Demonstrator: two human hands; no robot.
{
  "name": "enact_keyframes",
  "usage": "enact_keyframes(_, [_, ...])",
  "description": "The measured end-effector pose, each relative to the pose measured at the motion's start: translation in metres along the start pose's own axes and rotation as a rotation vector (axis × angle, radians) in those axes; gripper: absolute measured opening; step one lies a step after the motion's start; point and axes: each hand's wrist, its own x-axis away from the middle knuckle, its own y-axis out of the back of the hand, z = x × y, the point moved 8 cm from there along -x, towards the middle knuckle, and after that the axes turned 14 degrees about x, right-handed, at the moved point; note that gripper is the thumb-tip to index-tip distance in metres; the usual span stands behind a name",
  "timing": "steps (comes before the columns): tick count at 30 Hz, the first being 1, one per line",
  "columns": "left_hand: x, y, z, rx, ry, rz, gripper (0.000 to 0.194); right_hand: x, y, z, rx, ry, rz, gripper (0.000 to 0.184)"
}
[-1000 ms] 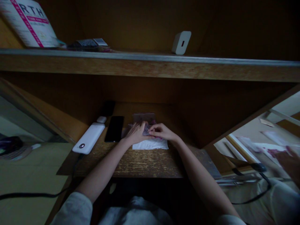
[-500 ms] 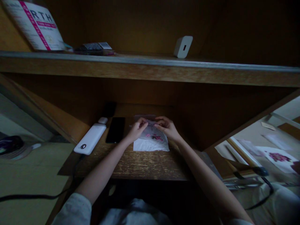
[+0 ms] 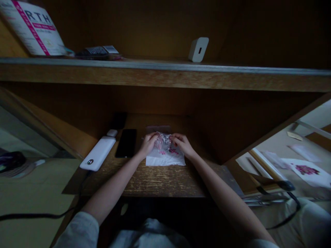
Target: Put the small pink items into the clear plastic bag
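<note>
My left hand [image 3: 149, 144] and my right hand [image 3: 183, 143] pinch opposite sides of a small clear plastic bag [image 3: 163, 138], holding it up by its edges. Beneath it lies a white sheet of paper or tissue [image 3: 165, 161] on the wooden desk. Small pink pieces [image 3: 173, 151] rest on that sheet, a few more towards its left; their exact kind is too small to tell. Behind my hands, flat on the desk, is another clear zip bag [image 3: 158, 128], partly covered. Whether the held bag contains anything is unclear.
Left of my hands are a black phone [image 3: 126, 143] and a white power bank [image 3: 98, 153] with a cable. A shelf edge [image 3: 165, 74] crosses above, carrying a white charger plug [image 3: 198, 50] and a labelled container [image 3: 33, 29]. A paper with dark pink pieces [image 3: 307, 170] lies at right.
My hands have moved apart slightly, and the clear bag between them is spread wider and shows more. The view has shifted a little. The hand at the far right edge is gone from view.
</note>
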Motion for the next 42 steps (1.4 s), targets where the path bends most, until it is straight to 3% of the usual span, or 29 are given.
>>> enact_keyframes(7, [0.005, -0.004, -0.012, -0.034, -0.139, -0.064, 0.022, 0.005, -0.001, 0.004, -0.061, -0.028, -0.066, 0.025])
enact_keyframes(12, [0.007, -0.007, -0.007, 0.033, -0.109, -0.079, 0.026, 0.006, -0.010, -0.001, -0.121, -0.024, -0.005, 0.029])
enact_keyframes(18, [0.011, -0.023, 0.001, 0.085, 0.049, 0.073, 0.026, 0.007, -0.011, 0.000, -0.144, -0.001, 0.011, 0.023])
enact_keyframes(25, [0.013, -0.026, 0.001, 0.106, 0.047, 0.089, 0.026, 0.010, -0.009, 0.007, -0.127, 0.010, 0.003, 0.020])
enact_keyframes(33, [0.016, -0.037, 0.002, 0.080, 0.082, 0.246, 0.026, 0.011, -0.016, 0.008, -0.065, 0.017, 0.058, 0.021])
enact_keyframes(37, [0.016, -0.036, 0.000, 0.020, 0.056, 0.251, 0.025, 0.011, -0.017, 0.011, -0.054, 0.041, 0.084, 0.022])
enact_keyframes(42, [0.019, -0.040, 0.004, 0.079, 0.120, 0.283, 0.028, 0.012, -0.016, 0.013, -0.056, 0.054, 0.090, 0.022])
